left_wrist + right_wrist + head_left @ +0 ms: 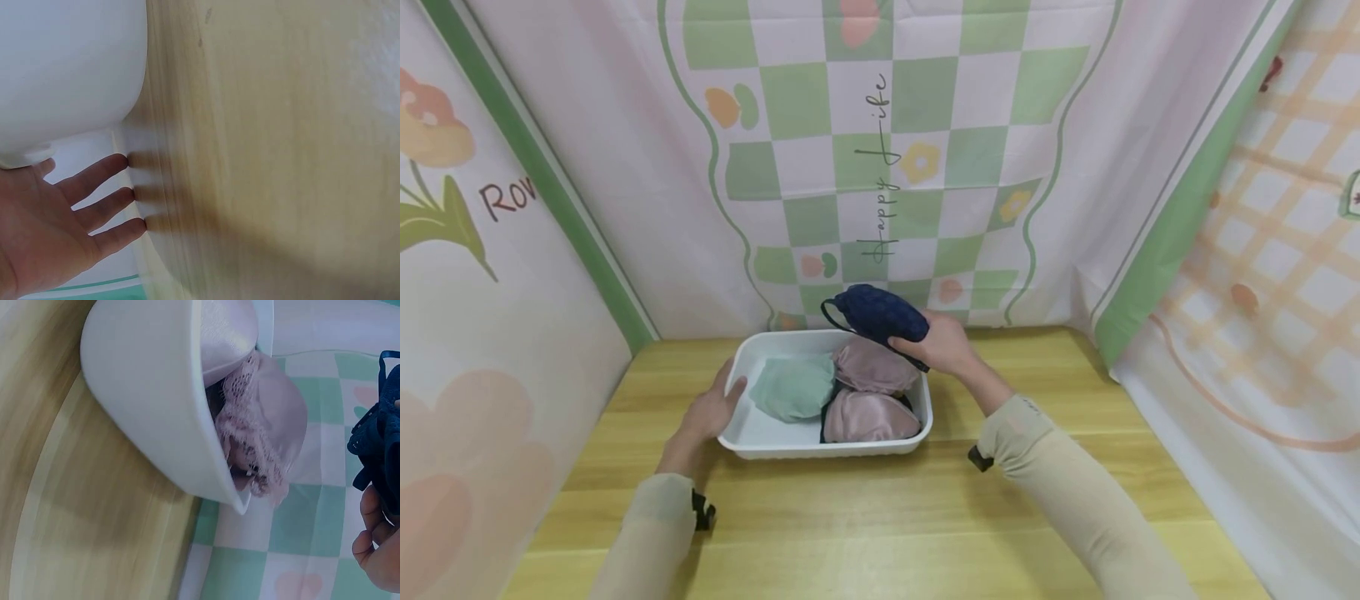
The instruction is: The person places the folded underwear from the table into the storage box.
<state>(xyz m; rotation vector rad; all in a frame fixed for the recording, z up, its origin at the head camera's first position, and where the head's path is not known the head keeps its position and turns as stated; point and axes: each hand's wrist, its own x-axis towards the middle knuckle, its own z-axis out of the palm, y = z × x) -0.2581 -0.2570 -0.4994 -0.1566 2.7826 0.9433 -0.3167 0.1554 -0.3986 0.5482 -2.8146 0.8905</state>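
In the head view, my right hand (946,343) holds a folded navy bra (883,312) above the back right of a white plastic bin (823,451), with a strap loop hanging from the bra's left end. The right wrist view shows the dark lace and curled fingers (375,519) at its lower edge. Inside the bin lie a mint green bra (793,387) and two folded pink bras, one in front (871,417) and one behind (874,367). My left hand (707,412) rests at the bin's left end, thumb over the rim; its other fingers (103,206) spread straight outside, fingertips close to the table.
The bin stands on a wood-grain table (880,525) near its back edge. Behind hangs a green-and-white checked curtain (917,167), with printed cloth on the left (490,333) and right (1247,333). Dark wrist devices show under both sleeves.
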